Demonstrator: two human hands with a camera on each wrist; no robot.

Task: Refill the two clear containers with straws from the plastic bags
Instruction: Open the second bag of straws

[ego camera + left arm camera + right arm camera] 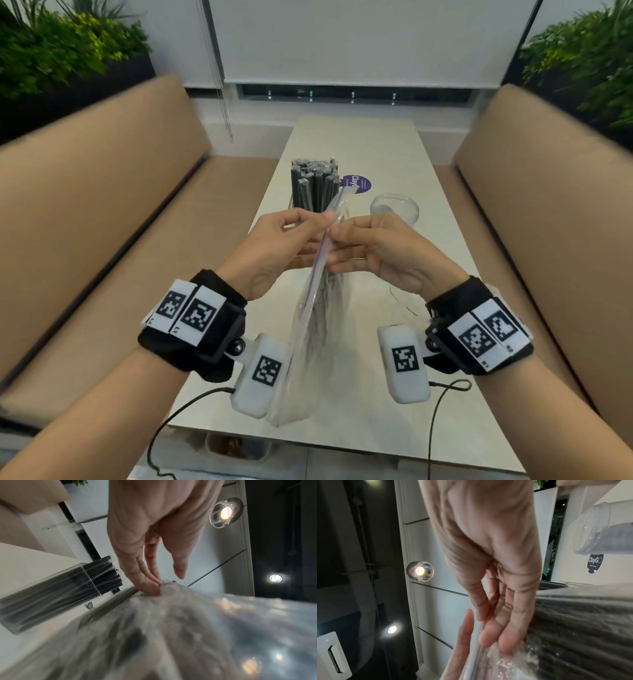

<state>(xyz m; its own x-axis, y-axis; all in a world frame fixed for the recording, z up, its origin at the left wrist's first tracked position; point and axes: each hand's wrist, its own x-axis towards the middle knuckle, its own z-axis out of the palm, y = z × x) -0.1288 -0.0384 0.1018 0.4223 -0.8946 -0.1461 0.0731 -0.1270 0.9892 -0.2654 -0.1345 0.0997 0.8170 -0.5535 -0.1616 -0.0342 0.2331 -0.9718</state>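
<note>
Refill, part done: square container (314, 185) packed with dark straws; round container (394, 207) just beside it on the worktop (356, 144) empty; plastic bag (317, 329) of straws upright nearer the person, left hand (277, 246) and right hand (380, 250) pinching its zip edge

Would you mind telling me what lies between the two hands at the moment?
The head view shows the zip-top edge of the plastic bag between the left hand and right hand, both pinching it.
</note>
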